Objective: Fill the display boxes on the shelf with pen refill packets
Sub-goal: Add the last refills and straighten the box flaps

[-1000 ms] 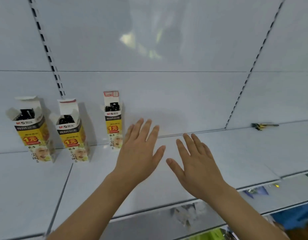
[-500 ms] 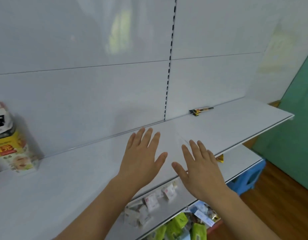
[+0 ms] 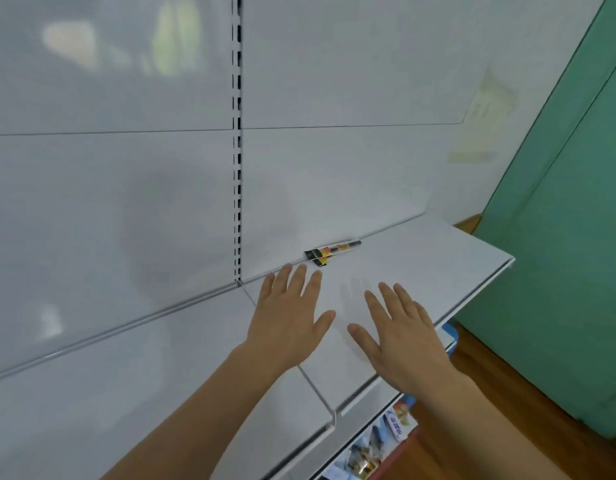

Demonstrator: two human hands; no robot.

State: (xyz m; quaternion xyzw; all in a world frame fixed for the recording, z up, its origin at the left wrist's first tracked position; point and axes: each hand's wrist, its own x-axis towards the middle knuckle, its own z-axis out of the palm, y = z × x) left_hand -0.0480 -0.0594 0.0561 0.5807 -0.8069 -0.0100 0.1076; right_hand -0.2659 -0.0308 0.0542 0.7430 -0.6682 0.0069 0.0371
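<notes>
Both hands out flat over the white shelf (image 3: 421, 258), palms down, holding nothing: the left hand (image 3: 287, 320) with fingers straight and lightly fanned, the right hand (image 3: 402, 337) the same, thumbs angled toward each other. The pen refill packet (image 3: 332, 251), black and yellow, lies at the back of the shelf against the white back panel (image 3: 334, 181), at about one o'clock from the left hand's fingertips (image 3: 301, 270), near them but apart. A slotted upright (image 3: 237, 140) runs up at twelve o'clock. Green wall (image 3: 563, 237) at three o'clock, wooden floor (image 3: 507, 393) at five, colourful packages (image 3: 376, 441) on a lower shelf.
</notes>
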